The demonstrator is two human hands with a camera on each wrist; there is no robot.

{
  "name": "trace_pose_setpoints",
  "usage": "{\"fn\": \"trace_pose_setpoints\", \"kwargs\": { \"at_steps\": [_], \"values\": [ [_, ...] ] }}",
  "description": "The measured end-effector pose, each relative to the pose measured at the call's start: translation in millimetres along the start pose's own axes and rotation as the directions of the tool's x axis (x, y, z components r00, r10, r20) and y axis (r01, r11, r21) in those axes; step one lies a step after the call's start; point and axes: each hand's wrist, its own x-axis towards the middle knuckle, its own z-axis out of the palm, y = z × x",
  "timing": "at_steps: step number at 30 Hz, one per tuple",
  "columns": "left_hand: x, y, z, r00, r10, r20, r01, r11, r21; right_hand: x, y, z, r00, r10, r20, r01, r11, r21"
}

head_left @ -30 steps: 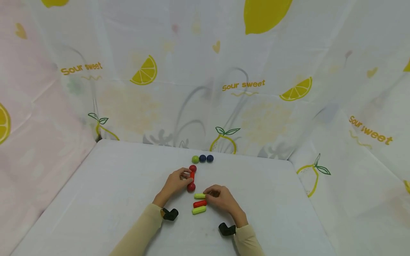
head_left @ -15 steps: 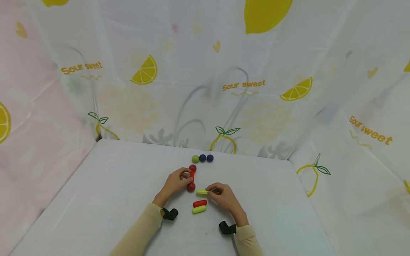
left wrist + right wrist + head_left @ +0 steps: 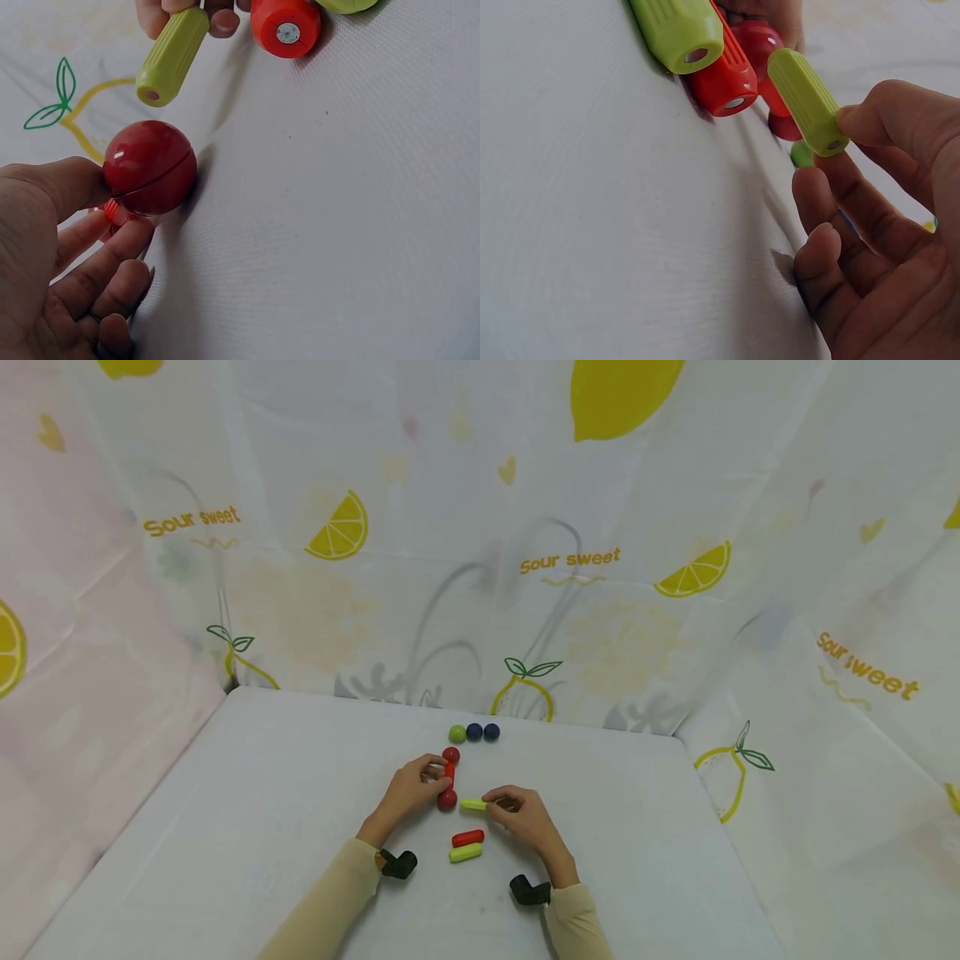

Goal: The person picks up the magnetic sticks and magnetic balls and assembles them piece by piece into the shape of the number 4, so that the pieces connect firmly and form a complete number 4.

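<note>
Nudged toward twelve o'clock since a second ago, away from the loose rods, is the yellow-green, ribbed, plastic-looking rod (image 3: 472, 805) in the right hand (image 3: 525, 819); the left hand (image 3: 410, 787) has stayed where it was. With twelve pointing away from the person, that rod now sits at about three o'clock of the near ball of a glossy red dumbbell-shaped piece (image 3: 450, 772), beside it with a gap, and looks lifted off the white-covered table (image 3: 300, 827). The right thumb and fingers pinch its right end; the left thumb and fingers hold the red piece. At six o'clock of the pinched rod lie a loose red ribbed rod (image 3: 468, 837) and a second yellow-green rod (image 3: 466, 853). The rod should be light, stiff and hard to break, its ridges giving decent purchase, so a thumb-and-finger pinch seems ample; gripping at one end leaves the other end face free. The metallic-looking disc in its end may be a magnet, so expect some pull near other pieces. Polished balls would likely roll or slip, making the red bar's middle a surer hold.
</note>
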Motion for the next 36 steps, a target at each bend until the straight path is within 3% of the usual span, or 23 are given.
{"fn": "trace_pose_setpoints", "kwargs": {
  "at_steps": [15, 23, 36],
  "values": [
    [0.3, 0.9, 0.8, 1.000, -0.013, -0.002, 0.013, 1.000, -0.001, 4, 4, 4, 1.000, -0.012, -0.007, 0.012, 1.000, 0.005],
    [-0.6, -2.0, 1.1, 1.000, 0.025, -0.007, -0.025, 1.000, 0.009, 15, 41, 11, 0.999, 0.009, -0.031, -0.009, 1.000, -0.011],
    [-1.4, -1.4, 1.6, 1.000, 0.026, -0.013, -0.026, 1.000, 0.003, 14, 42, 11, 0.999, 0.000, -0.042, 0.000, 1.000, -0.011]
  ]
}}
